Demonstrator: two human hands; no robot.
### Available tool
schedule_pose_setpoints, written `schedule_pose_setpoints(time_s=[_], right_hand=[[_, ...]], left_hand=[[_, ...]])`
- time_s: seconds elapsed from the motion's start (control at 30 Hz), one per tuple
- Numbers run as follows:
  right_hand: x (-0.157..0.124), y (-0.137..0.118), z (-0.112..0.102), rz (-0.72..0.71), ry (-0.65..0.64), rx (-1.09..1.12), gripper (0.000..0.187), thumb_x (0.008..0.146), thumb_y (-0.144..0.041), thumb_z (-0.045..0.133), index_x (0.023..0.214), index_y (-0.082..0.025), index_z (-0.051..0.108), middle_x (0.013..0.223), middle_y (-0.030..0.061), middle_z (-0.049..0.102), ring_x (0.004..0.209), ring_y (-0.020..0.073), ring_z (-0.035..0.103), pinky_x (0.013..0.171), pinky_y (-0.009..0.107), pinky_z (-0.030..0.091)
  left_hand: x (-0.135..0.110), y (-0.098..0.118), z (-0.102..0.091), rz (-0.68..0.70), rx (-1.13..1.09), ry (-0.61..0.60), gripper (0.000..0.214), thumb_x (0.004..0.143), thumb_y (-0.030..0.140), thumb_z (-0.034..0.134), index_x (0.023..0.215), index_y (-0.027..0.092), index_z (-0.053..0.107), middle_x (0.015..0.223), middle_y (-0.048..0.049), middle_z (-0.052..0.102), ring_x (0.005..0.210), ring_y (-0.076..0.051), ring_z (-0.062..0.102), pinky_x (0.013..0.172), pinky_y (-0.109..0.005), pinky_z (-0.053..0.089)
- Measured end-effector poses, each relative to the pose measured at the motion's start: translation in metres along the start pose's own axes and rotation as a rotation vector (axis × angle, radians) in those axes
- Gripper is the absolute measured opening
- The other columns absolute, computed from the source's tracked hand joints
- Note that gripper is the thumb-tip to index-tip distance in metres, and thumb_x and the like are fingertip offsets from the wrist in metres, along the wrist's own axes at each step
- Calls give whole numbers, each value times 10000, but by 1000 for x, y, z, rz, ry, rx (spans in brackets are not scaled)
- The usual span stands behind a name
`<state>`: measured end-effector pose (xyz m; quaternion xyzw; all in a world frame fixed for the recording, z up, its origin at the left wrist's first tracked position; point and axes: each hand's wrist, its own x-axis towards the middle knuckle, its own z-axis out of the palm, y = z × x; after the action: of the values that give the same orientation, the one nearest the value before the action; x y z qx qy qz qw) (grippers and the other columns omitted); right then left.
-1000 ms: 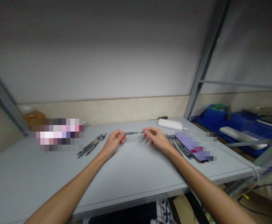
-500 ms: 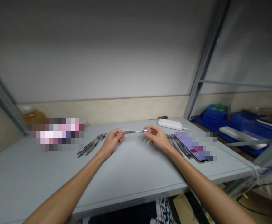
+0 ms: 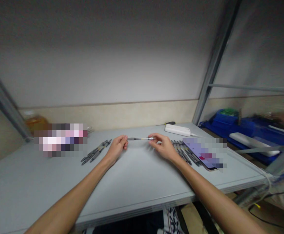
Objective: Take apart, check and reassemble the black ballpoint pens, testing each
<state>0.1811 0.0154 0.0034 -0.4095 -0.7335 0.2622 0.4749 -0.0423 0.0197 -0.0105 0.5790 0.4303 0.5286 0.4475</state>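
Observation:
A slim pen (image 3: 139, 139) with a dark grip section and a clear, pale-banded barrel lies level between my hands, just above the table. My left hand (image 3: 118, 146) is closed around its dark end. At the other end, my right hand (image 3: 162, 145) pinches the barrel between thumb and fingertips, which partly hide it. Left of my left hand lies a small group of similar pens (image 3: 96, 151). Another row of pens (image 3: 183, 152) lies beside my right wrist, next to a phone (image 3: 196, 150) with a lit, partly blurred-out screen.
A white power strip (image 3: 177, 130) and a screwdriver (image 3: 170, 123) lie at the back of the grey table (image 3: 132, 185). A pixelated object (image 3: 61, 139) and a bottle of amber liquid (image 3: 36, 124) stand at left. Metal posts (image 3: 207, 78) frame the table; blue trays (image 3: 226, 122) lie beyond.
My right fingers have come down slightly and closed more on the pen's end. The pen is now more level. My left hand has barely moved.

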Motion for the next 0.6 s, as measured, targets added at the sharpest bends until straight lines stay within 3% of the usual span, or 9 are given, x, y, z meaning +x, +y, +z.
schedule_pose_setpoints(time_s=[0.07,0.2,0.27,0.33,0.4,0.5,0.6], right_hand=[[-1,0,1,9,-37,-75,255,779,-383,544,790,-156,658,591,8,590,536,116,516,526,218,389],[-2,-1,2,102,-110,-74,514,872,-461,346,564,-140,603,418,-11,466,419,102,433,471,223,343],[-2,-2,1,85,-84,-43,453,858,-469,381,683,-138,637,474,-12,502,436,103,450,475,222,351],[-2,-2,0,7,-30,-26,330,788,-433,530,935,-156,632,629,-2,579,503,105,497,510,219,379],[-3,-3,0,-76,-6,-45,397,721,-362,629,1073,-185,587,754,15,614,566,109,525,549,221,398],[-4,-6,0,-152,-29,-148,251,741,-302,614,956,-179,651,745,34,637,579,114,514,564,229,385],[-4,-7,1,-140,-30,-209,187,782,-303,562,805,-158,677,638,26,618,529,109,468,539,236,346]], left_hand=[[0,-1,1,-4,-12,-15,345,764,464,526,606,169,441,518,50,421,470,-73,385,498,-208,333],[-2,0,2,52,59,-62,348,788,447,506,596,166,435,529,44,429,490,-73,398,517,-206,332],[-3,1,3,50,78,-60,350,792,445,497,592,166,432,529,42,430,487,-73,397,513,-207,329],[-2,2,3,24,62,-44,351,787,454,494,595,168,427,524,45,423,474,-73,388,501,-209,327],[-1,2,3,-8,27,-25,349,772,464,504,603,170,420,517,52,411,459,-70,376,489,-209,324],[-1,3,4,-71,-41,-11,354,745,471,524,596,177,395,491,68,373,430,-64,346,473,-212,319],[-2,4,5,-132,-77,-50,369,743,480,511,575,190,355,469,82,328,408,-62,311,472,-224,324]])
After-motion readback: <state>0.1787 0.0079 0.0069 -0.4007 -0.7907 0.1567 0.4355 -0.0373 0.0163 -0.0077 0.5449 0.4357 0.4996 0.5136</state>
